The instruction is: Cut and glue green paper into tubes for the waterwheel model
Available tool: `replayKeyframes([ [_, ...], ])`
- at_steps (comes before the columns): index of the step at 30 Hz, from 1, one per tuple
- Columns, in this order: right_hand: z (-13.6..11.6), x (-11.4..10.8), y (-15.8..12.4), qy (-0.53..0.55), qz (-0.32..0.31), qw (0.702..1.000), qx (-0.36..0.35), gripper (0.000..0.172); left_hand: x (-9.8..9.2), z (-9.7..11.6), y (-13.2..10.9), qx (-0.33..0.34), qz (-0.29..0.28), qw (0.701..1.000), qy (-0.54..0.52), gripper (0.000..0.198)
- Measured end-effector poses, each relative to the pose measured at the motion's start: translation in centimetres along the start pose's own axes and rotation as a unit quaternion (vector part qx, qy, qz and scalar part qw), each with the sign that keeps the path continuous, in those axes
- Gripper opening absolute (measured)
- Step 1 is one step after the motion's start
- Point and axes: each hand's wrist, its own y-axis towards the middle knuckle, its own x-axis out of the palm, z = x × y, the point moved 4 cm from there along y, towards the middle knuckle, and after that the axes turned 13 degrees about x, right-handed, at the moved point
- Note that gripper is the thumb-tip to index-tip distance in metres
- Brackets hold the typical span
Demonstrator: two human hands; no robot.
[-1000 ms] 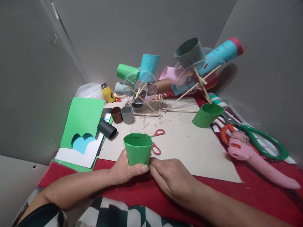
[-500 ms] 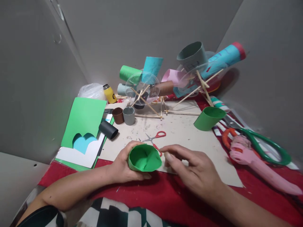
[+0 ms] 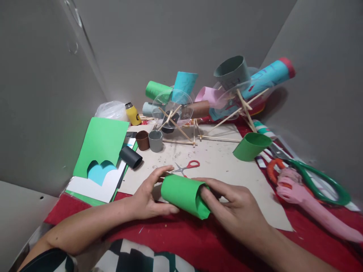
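A green paper tube [image 3: 181, 193] lies sideways between my two hands, its folded, uneven end turned to the right. My right hand [image 3: 231, 206] pinches that end, with the thumb at the opening and the fingers behind. Around the tube's left end, my left hand [image 3: 151, 196] is spread, thumb below and fingers above, not closed on it. Just beyond the tube, small red-handled scissors [image 3: 187, 167] lie spread on the beige board [image 3: 221, 158]; the tube hides part of their handle.
Behind stand wheel-like models of clear discs [image 3: 172, 109], sticks and coloured tubes. A brown tube [image 3: 142, 140], grey tube [image 3: 155, 141] and black tube [image 3: 131, 157] sit left of centre. Another green tube [image 3: 252, 146], large green-handled scissors [image 3: 317, 181] and a pink glue gun [image 3: 309, 207] are right. Green paper [image 3: 104, 139] lies left.
The green tube has turned from its opening facing me to lying sideways. My right hand has taken hold of its folded end, while my left hand has loosened and opened.
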Motion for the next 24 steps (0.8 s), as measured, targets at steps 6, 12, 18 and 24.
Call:
replayKeyframes([
  [6, -0.7, 0.1, 0.0, 0.018, 0.035, 0.999, -0.015, 0.026, 0.6, -0.3, -0.8, -0.155, 0.106, 0.963, -0.196, 0.06],
  [12, -1.5, 0.9, -1.1, 0.004, 0.027, 0.992, -0.126, 0.026, 1.8, 0.2, -0.8, -0.186, 0.166, 0.931, -0.269, 0.047],
  [18, -1.9, 0.3, -1.4, 0.053, 0.003, 0.99, -0.131, 0.031, 1.6, 0.3, -0.3, -0.234, 0.194, 0.879, -0.367, 0.033],
  [24, -0.7, 1.1, -0.7, 0.085, 0.009, 0.993, -0.081, 0.029, 3.0, 0.7, -0.7, -0.299, 0.162, 0.819, -0.462, 0.036],
])
